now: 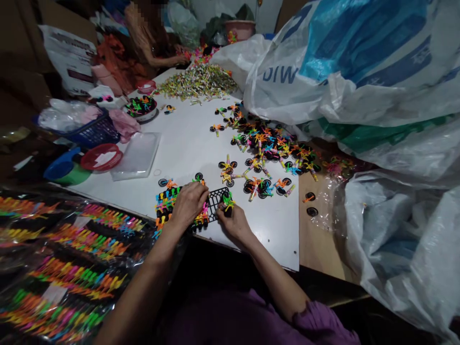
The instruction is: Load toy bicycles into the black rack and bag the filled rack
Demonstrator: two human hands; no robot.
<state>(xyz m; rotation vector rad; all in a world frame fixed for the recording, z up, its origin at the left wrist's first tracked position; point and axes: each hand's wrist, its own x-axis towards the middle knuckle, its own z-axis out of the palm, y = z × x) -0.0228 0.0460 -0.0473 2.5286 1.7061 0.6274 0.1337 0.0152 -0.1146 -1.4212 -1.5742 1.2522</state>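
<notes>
A black plastic grid rack [217,200] lies near the front edge of the white table [187,143], its left part filled with a row of small colourful toy bicycles [164,205]. My left hand [189,203] rests fingers curled on top of the bicycles in the rack. At the rack's right end, my right hand [233,221] pinches a small green and yellow toy bicycle [227,203]. A loose heap of toy bicycles [268,148] spreads across the table beyond the rack.
Packed sheets of toy bicycles in clear plastic [72,258] lie at the left. Big plastic sacks [359,72] crowd the right. A heap of small wrapped pieces [199,81], a bowl [142,108], a blue basket [91,132] and another person [151,38] are farther back.
</notes>
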